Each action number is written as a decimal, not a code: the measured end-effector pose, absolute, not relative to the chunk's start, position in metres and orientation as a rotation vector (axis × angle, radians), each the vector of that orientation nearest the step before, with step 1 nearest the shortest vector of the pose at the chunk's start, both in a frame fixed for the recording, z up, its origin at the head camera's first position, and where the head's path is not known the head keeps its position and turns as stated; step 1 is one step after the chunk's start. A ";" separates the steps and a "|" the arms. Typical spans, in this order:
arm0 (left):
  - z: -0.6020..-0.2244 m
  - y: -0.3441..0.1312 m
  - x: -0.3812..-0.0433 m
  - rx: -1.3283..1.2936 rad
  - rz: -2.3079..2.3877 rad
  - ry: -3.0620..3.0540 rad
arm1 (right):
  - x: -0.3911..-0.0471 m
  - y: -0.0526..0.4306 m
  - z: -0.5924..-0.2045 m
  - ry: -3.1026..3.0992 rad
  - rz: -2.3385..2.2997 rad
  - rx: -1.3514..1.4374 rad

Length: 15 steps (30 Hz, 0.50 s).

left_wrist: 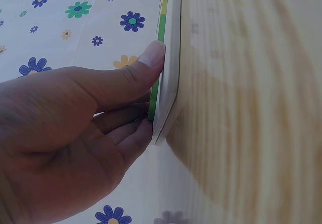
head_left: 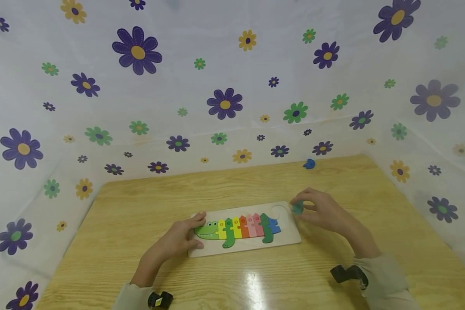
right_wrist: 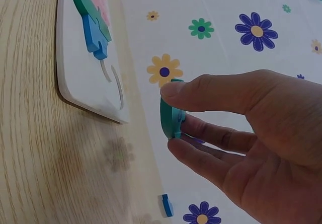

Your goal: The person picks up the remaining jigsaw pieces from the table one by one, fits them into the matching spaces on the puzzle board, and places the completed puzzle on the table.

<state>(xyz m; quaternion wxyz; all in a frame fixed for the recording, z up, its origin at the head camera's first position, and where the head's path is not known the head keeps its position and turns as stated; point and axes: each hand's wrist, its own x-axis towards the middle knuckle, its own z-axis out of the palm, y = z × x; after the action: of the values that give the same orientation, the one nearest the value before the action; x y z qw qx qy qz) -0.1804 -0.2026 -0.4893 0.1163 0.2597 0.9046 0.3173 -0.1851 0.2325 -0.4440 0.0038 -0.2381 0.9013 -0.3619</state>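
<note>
A wooden crocodile puzzle board lies on the table, holding a green head piece, a row of coloured, numbered body pieces and a blue piece at the right end. My left hand rests on the board's left end, thumb and fingertips lightly bent against its top by the crocodile's head. Just off the board's right end, my right hand pinches a teal puzzle piece between thumb and fingers. The right wrist view shows this piece on edge, beside a curved outline on the board's bare corner.
A loose blue puzzle piece lies near the table's back edge, right of the middle. White flower-print cloth hangs behind and on both sides of the wood-grain table. Each wrist wears a black strapped device.
</note>
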 end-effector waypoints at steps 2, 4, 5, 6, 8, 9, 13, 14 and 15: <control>-0.489 -0.202 -0.180 0.761 0.931 2.648 | -0.185 0.232 -0.445 2.822 -1.133 -0.736; -0.489 -0.202 -0.180 0.762 0.930 2.649 | -0.185 0.232 -0.446 2.821 -1.133 -0.746; -0.489 -0.202 -0.180 0.761 0.930 2.649 | -0.185 0.231 -0.447 2.817 -1.134 -0.748; -0.489 -0.202 -0.180 0.759 0.930 2.651 | -0.184 0.231 -0.446 2.818 -1.134 -0.749; -0.489 -0.201 -0.179 0.756 0.927 2.655 | -0.184 0.230 -0.446 2.817 -1.130 -0.759; -0.489 -0.201 -0.179 0.754 0.926 2.657 | -0.184 0.230 -0.446 2.818 -1.127 -0.767; -0.489 -0.201 -0.179 0.747 0.929 2.659 | -0.184 0.229 -0.446 2.795 -1.124 -0.770; -0.489 -0.201 -0.179 0.748 0.930 2.659 | -0.185 0.229 -0.446 2.789 -1.121 -0.764; -0.488 -0.201 -0.179 0.748 0.929 2.657 | -0.185 0.229 -0.445 2.779 -1.120 -0.764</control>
<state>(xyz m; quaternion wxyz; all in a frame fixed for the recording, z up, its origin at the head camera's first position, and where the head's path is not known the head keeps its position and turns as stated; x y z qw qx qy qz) -0.1787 -0.2014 -0.4884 0.1141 0.2552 0.9063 0.3168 -0.1848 0.2290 -0.4454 0.0248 -0.2469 0.8985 -0.3622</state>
